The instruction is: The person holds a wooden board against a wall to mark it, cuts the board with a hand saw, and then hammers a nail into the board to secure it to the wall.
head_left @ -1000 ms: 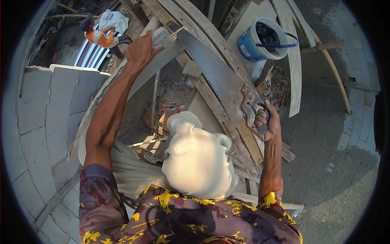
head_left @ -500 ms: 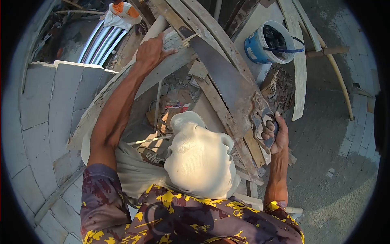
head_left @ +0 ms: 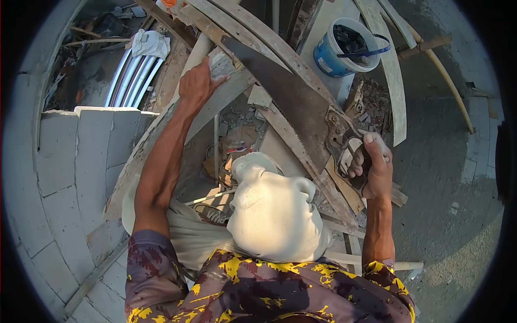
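Observation:
My right hand (head_left: 377,167) is closed around the handle of a hand saw (head_left: 291,91). The rusty blade runs up and left, its toothed edge toward me, and meets the end of a thick wooden board (head_left: 156,140). Over that board's upper end my left hand (head_left: 196,83) is clamped, with the thumb stretched toward the blade. The board slopes down to the left beside my leg. A pale splintered spot shows where blade and board meet; the depth of any cut is hidden.
A blue and white bucket (head_left: 344,48) with dark contents stands at upper right. Long planks (head_left: 264,35) lie behind the saw. A low block wall (head_left: 91,145) rises at left, with shiny metal strips (head_left: 134,81) beyond it. Rubble (head_left: 371,113) lies near the bucket.
The view has turned slightly. The saw has slid a little up-left across the board's end, and my right wrist has tilted. My left hand keeps its hold on the board.

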`<state>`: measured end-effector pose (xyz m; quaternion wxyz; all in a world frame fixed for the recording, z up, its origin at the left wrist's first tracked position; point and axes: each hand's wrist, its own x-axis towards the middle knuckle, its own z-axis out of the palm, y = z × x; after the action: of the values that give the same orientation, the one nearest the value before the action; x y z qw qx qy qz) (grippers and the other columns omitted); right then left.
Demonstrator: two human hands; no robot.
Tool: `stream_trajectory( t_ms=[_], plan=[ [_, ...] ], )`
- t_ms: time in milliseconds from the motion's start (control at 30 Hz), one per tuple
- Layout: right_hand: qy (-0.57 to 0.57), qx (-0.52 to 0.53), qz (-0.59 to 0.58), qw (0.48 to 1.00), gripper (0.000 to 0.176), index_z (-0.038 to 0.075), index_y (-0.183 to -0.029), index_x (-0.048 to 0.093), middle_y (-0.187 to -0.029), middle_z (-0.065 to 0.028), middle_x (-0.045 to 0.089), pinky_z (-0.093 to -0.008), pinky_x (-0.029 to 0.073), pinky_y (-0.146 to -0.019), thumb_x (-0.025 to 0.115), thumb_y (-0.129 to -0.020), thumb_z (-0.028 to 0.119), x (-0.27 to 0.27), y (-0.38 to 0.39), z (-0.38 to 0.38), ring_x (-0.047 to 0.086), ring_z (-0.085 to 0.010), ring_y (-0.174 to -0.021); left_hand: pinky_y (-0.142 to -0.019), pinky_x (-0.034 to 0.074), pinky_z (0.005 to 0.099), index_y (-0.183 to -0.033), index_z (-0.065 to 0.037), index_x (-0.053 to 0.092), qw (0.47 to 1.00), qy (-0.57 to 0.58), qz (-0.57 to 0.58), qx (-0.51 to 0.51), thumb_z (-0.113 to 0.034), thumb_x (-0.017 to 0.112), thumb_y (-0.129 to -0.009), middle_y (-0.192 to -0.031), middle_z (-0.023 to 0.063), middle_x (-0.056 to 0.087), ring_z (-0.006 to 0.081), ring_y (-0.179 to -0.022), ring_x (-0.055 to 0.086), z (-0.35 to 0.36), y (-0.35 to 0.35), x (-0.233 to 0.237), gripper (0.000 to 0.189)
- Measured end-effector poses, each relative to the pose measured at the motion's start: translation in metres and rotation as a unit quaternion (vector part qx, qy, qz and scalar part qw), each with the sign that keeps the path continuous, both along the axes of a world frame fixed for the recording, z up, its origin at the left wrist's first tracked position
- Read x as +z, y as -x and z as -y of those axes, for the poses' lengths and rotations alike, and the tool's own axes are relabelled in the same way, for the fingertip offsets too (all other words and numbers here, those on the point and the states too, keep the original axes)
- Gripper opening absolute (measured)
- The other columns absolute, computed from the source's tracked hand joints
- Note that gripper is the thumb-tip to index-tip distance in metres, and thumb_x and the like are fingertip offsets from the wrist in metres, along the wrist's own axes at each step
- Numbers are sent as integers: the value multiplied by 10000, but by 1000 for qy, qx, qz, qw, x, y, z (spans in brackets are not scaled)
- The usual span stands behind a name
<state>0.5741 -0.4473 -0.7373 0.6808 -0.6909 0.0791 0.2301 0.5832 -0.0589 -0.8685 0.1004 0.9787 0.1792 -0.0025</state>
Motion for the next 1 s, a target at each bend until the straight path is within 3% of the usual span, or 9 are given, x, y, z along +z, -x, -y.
stream_trajectory(
  t_ms=[67,167,433,600,700,800,833,933,1000],
  plan=[
    [-116,-110,-148,976,259,78,-878,510,-585,-10,478,-259,400,-416,616,-901,314,-20,-4,14,443,-105,-436,-615,500,475,-1090,1,518,1000,1,1,6,-575,712,-714,-745,223,643,383,-726,658,0,1,-1,714],
    [-143,-111,-195,964,251,88,-867,511,-582,-18,488,-262,399,-409,609,-906,316,-31,2,23,449,-104,-437,-613,503,473,-1093,-2,518,1000,-11,3,-4,-565,715,-716,-753,224,646,384,-726,659,0,2,-1,706],
    [-223,-164,-107,955,270,101,-885,529,-582,11,480,-253,411,-416,569,-925,365,-68,13,43,439,-79,-438,-620,509,470,-1080,-5,529,1000,-7,24,-4,-519,741,-707,-781,235,655,394,-739,659,1,1,-3,670],
    [-286,-187,-163,926,254,103,-899,544,-592,4,511,-260,451,-462,568,-924,354,-161,8,47,485,-98,-475,-628,510,477,-981,9,518,997,13,69,-11,-419,780,-702,-724,220,644,401,-722,654,8,8,10,575],
    [-271,-236,-177,917,244,107,-897,566,-603,-21,529,-333,478,-453,592,-899,350,-234,13,52,508,-154,-471,-680,519,474,-1051,19,541,999,30,23,9,-399,818,-656,-793,225,660,396,-774,661,6,4,7,639],
    [-117,-291,-136,940,377,36,-1031,584,-717,-83,612,-417,515,-553,646,-872,371,-272,20,56,582,-252,-571,-722,517,462,-1047,26,543,998,36,31,-33,-447,799,-666,-838,227,666,381,-826,663,7,11,6,659],
    [97,-496,-66,860,429,0,-1049,580,-872,-114,630,-427,511,-700,688,-842,360,-311,13,48,613,-287,-750,-741,509,470,-1036,29,543,998,50,3,-35,-478,780,-679,-866,232,663,387,-864,656,7,11,7,663],
    [143,-325,98,930,459,-15,-1099,574,-1054,-170,597,-409,472,-821,718,-806,309,-265,27,54,583,-304,-962,-765,500,483,-1041,35,536,998,36,0,-50,-507,761,-692,-892,245,656,400,-905,644,3,16,12,683],
    [404,-326,357,777,519,92,-1137,614,-1108,-209,610,-457,405,-938,664,-789,475,-260,23,46,528,-401,-1052,-782,492,495,-1043,40,532,995,65,2,-78,-521,760,-689,-909,262,649,416,-925,633,-1,21,23,702]
  ],
)
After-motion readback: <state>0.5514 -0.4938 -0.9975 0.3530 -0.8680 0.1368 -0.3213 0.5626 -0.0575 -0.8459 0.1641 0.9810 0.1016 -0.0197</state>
